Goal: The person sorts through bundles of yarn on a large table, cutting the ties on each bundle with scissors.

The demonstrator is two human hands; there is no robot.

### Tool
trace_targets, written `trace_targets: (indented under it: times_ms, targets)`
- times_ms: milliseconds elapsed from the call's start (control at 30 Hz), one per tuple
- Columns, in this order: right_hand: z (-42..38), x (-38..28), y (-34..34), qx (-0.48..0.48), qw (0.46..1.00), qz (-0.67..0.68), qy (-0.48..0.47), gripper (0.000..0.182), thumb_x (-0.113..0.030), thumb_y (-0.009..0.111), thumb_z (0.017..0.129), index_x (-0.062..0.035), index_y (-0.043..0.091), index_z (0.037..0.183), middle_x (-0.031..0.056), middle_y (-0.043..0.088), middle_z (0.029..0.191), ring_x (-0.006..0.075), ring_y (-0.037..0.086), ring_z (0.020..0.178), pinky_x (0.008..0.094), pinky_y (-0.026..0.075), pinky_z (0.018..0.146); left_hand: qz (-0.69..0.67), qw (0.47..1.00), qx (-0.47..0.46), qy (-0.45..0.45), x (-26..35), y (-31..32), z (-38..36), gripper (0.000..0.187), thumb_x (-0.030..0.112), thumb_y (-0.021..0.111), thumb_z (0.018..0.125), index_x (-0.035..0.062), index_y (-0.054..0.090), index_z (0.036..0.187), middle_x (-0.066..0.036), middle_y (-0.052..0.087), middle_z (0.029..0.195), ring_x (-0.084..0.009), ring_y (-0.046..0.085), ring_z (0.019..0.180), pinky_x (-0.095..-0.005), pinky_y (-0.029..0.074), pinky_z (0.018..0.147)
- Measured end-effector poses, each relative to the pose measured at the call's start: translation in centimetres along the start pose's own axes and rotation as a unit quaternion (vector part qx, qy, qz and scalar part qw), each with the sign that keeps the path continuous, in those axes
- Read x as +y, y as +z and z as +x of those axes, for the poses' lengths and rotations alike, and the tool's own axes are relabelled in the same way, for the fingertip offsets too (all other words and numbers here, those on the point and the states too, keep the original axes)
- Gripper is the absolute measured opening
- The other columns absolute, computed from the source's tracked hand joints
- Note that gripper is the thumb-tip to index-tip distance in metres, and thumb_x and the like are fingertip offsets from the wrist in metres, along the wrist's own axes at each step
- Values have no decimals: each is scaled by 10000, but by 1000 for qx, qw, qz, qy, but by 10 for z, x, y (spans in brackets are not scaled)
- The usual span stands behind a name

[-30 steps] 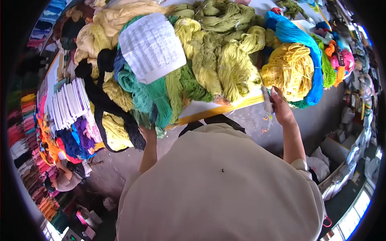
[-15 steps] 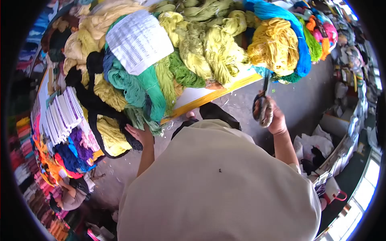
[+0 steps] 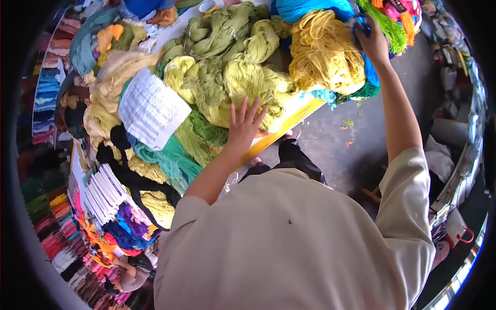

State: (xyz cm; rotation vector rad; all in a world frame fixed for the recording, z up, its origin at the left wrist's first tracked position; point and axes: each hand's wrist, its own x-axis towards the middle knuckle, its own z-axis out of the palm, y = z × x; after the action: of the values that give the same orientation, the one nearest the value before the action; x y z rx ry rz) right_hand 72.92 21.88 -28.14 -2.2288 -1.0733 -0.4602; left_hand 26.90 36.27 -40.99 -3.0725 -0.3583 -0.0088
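Note:
My left hand (image 3: 245, 128) lies open with its fingers spread on the yellow-green yarn skeins (image 3: 237, 77) near the table's front edge. My right hand (image 3: 374, 42) reaches out to the far right, over the bright blue yarn (image 3: 371, 70), beside a bundle of golden-yellow yarn (image 3: 325, 51). Its fingers are closed on dark scissors (image 3: 357, 25), mostly covered by the hand. Left of my left hand are green skeins (image 3: 199, 135) and a white sheet with rows of writing (image 3: 152, 108).
The table's yellow edge (image 3: 284, 130) runs in front of my body. Black yarn (image 3: 134, 173) and a stack of white papers (image 3: 105, 192) lie on the left. Another person (image 3: 132, 274) is at lower left. White bags (image 3: 439, 159) stand at right.
My left hand has moved from the teal and black skeins rightward onto the yellow-green yarn. My right hand has carried the scissors up and away, from beside the table to the blue yarn.

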Motion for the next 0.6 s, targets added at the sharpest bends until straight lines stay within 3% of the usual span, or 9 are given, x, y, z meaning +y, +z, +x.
trace_targets:
  times_ms: [33, 67, 133, 167, 233, 267, 333, 467, 600]
  targets:
    - [11, 0, 4, -122, 992, -13, 30, 623, -271, 706, 846, -89, 484, 1400, 224, 639, 1228, 384, 639, 1087, 425, 502, 934, 33, 999, 16, 23, -5, 3, 24, 966, -19, 653, 787, 334, 231, 1581, -61, 76, 1676, -374, 74, 1527, -654, 100, 1174]
    - [15, 8, 19, -146, 987, -30, -60, 584, -253, 680, 859, -101, 494, 1391, 226, 633, 1230, 416, 607, 1112, 464, 489, 949, 61, 995, -77, 26, -14, 5, 44, 913, -37, 607, 808, 342, 268, 1566, -25, 79, 1677, -357, 83, 1530, -646, 125, 1176]
    - [11, 11, 37, -123, 982, -145, 2, 564, -237, 656, 868, -110, 491, 1393, 218, 624, 1234, 443, 586, 1106, 484, 469, 967, 43, 994, -95, 28, -29, -4, 75, 832, -76, 570, 824, 320, 365, 1527, -31, 75, 1673, -358, 140, 1512, -655, 148, 1171]
    - [11, 12, 30, -128, 983, -133, -12, 557, -230, 641, 878, -120, 482, 1400, 213, 617, 1223, 450, 564, 1108, 493, 447, 985, -10, 994, -108, 17, -35, -11, 84, 686, -50, 574, 837, 262, 478, 1441, -37, 238, 1626, -336, 343, 1414, -599, 348, 1097]
    - [7, 5, 12, -103, 989, -103, -21, 554, -252, 650, 884, -129, 488, 1399, 204, 594, 1248, 423, 554, 1119, 478, 433, 1007, -56, 992, -114, 17, -53, -16, 105, 493, -66, 566, 838, 152, 585, 1279, -86, 488, 1459, -323, 469, 1310, -521, 439, 1018]
    - [2, 9, 11, -38, 994, -84, -63, 531, -228, 671, 888, -126, 509, 1383, 192, 566, 1283, 402, 534, 1164, 475, 423, 1021, -137, 979, -136, -64, -58, -30, 110, 375, -97, 545, 836, 90, 611, 1154, -118, 637, 1229, -306, 561, 1211, -449, 490, 958]
    - [0, -12, -12, 17, 996, 9, -85, 516, -169, 690, 884, -115, 523, 1369, 183, 542, 1320, 389, 514, 1208, 456, 410, 1043, -333, 885, -172, -277, -84, -69, 130, 431, -77, 620, 838, 104, 594, 1229, -155, 651, 1206, -293, 658, 1048, -421, 552, 912]
    - [-28, -29, -26, 97, 986, 43, -126, 545, -41, 718, 806, -63, 538, 1320, 152, 551, 1331, 331, 510, 1206, 417, 373, 1029, -564, 732, 67, -377, -184, -74, 149, 530, -37, 719, 767, 0, 550, 1269, -154, 687, 1109, -259, 700, 936, -364, 597, 797]
    - [-93, -70, -8, -130, 951, 236, -148, 512, 55, 654, 734, -66, 597, 1228, 122, 634, 1200, 344, 566, 1135, 431, 424, 959, -580, 685, 102, -429, -214, -55, 171, 456, -2, 691, 799, -23, 551, 1232, -169, 679, 1117, -255, 699, 909, -369, 575, 771]
